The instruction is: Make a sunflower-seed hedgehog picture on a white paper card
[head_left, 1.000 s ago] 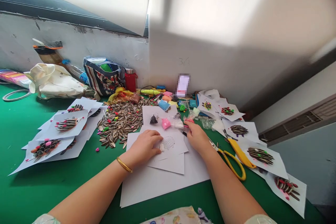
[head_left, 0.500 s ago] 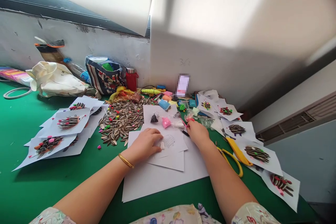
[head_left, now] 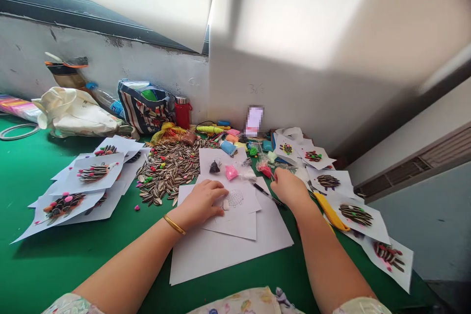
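My left hand (head_left: 206, 198) lies open on a small white sheet (head_left: 235, 225) that rests on larger paper. Beside its fingertips is a pencil drawing of a hedgehog (head_left: 234, 198), with a small pale piece (head_left: 225, 204) close to the thumb. My right hand (head_left: 289, 187) is closed in a pinch right of the paper; a thin tip shows at its fingers, but I cannot make out what it is. Just left of it lies a black pen (head_left: 263, 190). Red clay in clear wrap (head_left: 264, 169) sits beyond its fingertips, while pink clay (head_left: 231, 172) and black clay (head_left: 214, 167) rest on paper.
Sunflower seeds (head_left: 165, 169) are heaped to the left. Finished seed-hedgehog sheets lie in a left stack (head_left: 97, 172) and a right row (head_left: 356, 214). A yellow cutter (head_left: 331, 211) is beside my right forearm. A phone (head_left: 253, 120) leans on the wall behind clay packets (head_left: 228, 147).
My right hand has shifted right, away from the paper, uncovering more of the black pen and covering the yellow scissors. My left hand stays on the sheet. The view has moved slightly.
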{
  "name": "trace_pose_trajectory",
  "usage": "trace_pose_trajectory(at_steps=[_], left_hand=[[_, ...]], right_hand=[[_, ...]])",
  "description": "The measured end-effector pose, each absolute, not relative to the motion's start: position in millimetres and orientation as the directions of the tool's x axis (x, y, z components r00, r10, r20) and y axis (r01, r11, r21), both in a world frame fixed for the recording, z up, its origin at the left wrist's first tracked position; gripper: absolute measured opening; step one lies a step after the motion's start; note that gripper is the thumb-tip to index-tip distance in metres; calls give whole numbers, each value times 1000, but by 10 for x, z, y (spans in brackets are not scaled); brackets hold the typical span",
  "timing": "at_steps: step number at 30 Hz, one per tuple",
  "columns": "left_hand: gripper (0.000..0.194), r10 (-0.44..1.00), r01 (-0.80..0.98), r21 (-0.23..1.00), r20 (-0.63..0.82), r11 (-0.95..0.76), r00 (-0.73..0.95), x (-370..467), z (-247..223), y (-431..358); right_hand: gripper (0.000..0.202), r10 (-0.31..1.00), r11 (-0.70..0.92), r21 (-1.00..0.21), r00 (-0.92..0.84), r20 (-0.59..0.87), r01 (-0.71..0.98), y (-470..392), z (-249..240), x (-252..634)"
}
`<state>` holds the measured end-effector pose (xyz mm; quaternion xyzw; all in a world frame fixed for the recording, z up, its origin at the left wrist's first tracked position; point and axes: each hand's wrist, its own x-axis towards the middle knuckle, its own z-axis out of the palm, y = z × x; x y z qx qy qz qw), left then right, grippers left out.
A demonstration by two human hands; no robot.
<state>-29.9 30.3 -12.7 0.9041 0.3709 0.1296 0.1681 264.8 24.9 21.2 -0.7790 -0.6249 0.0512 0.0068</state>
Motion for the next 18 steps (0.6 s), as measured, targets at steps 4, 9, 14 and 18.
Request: trace_pose_trajectory(at_steps=[4, 9, 14, 18], left_hand=[[51, 716, 631, 394, 110, -668, 689, -289, -123, 304], [48, 704, 618, 389, 123, -683, 700, -299, -104, 313], [47, 686, 609, 355, 149, -709, 712, -308, -153, 316], [38, 697, 645, 284, 144, -709, 702, -264, -131, 277]], right_hand=[[12, 998, 14, -633, 24, 51, 774, 46, 136, 2429], [17, 982, 171, -885, -146, 118, 432, -38, -211, 2042], [24, 903, 427, -762, -269, 335, 487, -124, -353, 1961], [22, 845, 533, -687, -351, 403, 494, -175, -335, 1957]])
